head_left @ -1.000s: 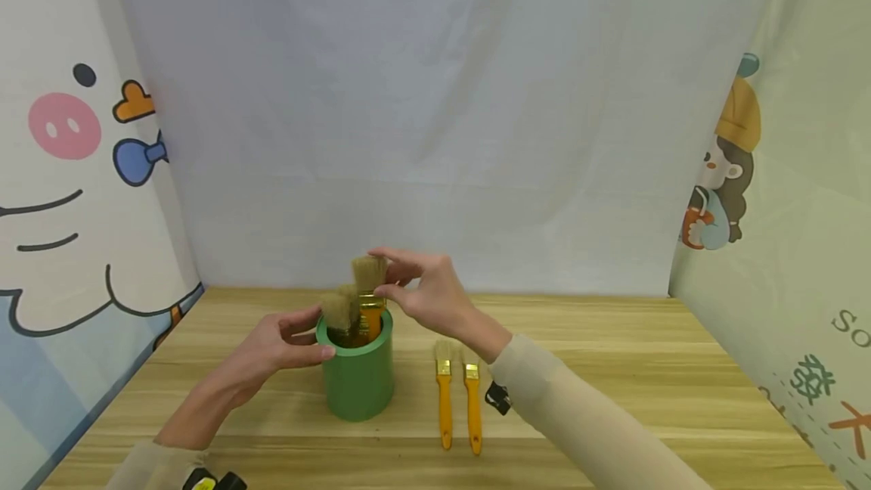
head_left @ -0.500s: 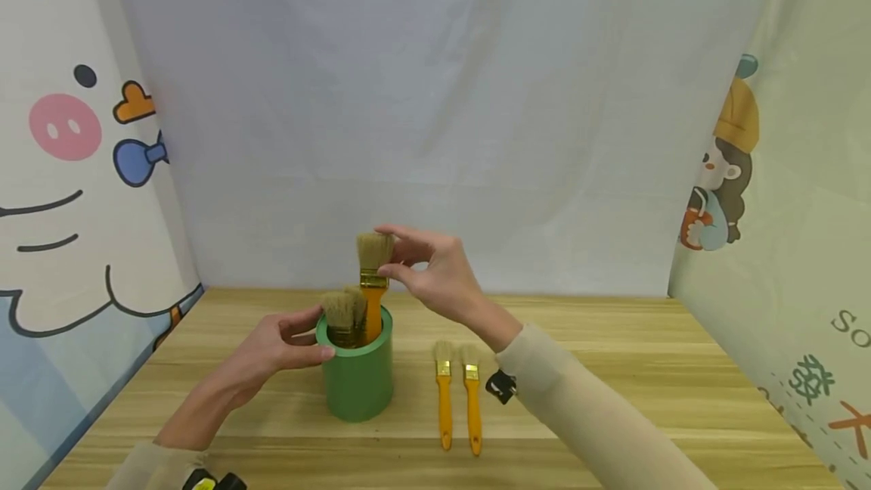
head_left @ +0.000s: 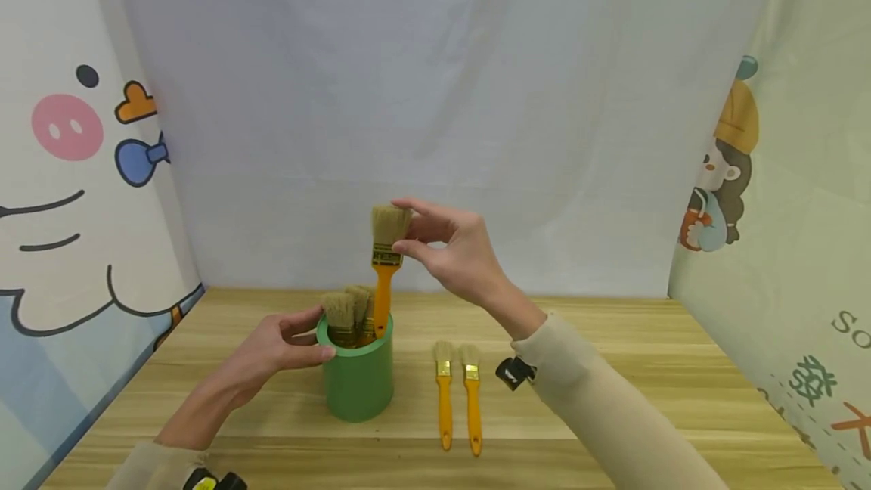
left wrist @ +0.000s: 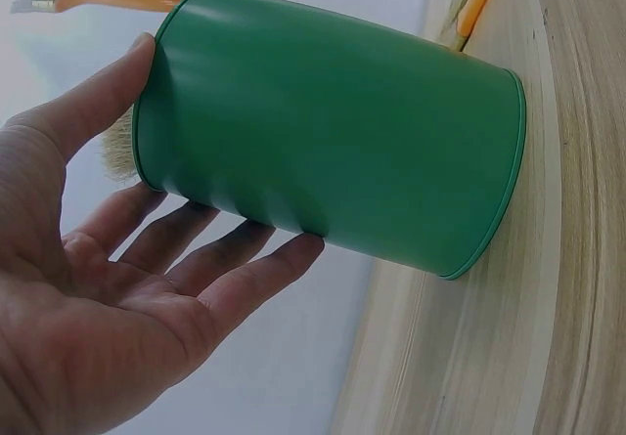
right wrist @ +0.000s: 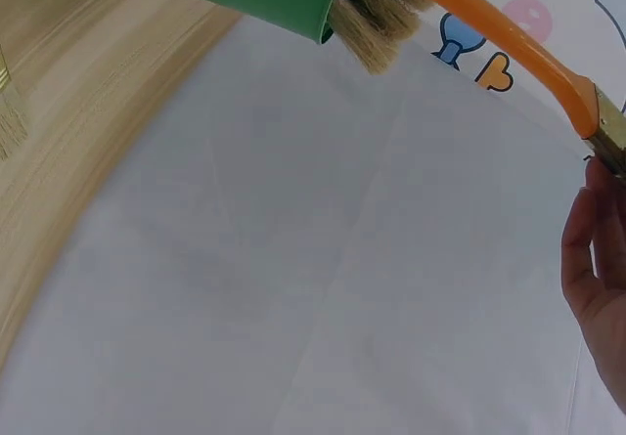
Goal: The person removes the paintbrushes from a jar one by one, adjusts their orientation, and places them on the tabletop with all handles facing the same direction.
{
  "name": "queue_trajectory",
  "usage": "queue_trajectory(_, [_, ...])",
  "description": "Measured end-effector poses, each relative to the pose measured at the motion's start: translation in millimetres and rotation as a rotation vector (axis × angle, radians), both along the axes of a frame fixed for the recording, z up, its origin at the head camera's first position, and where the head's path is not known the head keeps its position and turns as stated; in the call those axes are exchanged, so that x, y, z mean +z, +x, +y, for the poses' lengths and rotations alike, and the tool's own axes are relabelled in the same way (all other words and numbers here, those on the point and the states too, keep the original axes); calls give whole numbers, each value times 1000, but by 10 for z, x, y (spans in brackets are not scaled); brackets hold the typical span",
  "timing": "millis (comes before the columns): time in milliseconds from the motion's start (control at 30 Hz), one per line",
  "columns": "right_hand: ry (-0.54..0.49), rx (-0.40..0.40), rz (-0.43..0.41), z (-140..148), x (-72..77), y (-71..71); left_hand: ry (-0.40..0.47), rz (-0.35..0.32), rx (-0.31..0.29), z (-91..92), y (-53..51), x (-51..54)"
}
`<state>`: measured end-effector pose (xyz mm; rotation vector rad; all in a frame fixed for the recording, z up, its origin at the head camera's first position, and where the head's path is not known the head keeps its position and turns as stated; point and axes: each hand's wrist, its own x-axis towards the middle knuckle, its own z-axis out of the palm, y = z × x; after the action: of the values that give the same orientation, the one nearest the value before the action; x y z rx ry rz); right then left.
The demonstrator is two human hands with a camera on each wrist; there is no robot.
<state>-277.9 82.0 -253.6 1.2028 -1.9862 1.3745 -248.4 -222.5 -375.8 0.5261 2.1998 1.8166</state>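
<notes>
A green cylindrical pot (head_left: 359, 386) stands upright on the table, with several bristle brushes (head_left: 338, 314) in it, bristles up. My left hand (head_left: 277, 345) holds the pot near its rim; in the left wrist view the thumb (left wrist: 108, 88) lies at the rim and the fingers along the opposite side. Between thumb and fingertips my right hand (head_left: 454, 249) pinches a wide paintbrush (head_left: 383, 295) around its bristles and metal ferrule. That brush is nearly vertical, its orange handle hanging down with the tip at the pot's mouth.
Two narrower orange-handled paintbrushes (head_left: 445, 403) lie side by side on the wooden table (head_left: 599, 392), right of the pot, bristles pointing away. A pale cloth (head_left: 435, 97) hangs behind the table, and printed cloths (head_left: 61, 248) hang at both sides.
My right hand has drawn the wide paintbrush upward and slightly right, so most of its handle now shows above the pot. The left hand and the pot have stayed in place.
</notes>
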Motion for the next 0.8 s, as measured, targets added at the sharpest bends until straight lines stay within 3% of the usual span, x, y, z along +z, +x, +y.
queue_trajectory(333, [0, 10, -27, 146, 14, 36, 7, 5, -3, 1, 0, 1])
queue_trajectory(800, [23, 11, -100, 339, -335, 90, 15, 16, -14, -6, -4, -9])
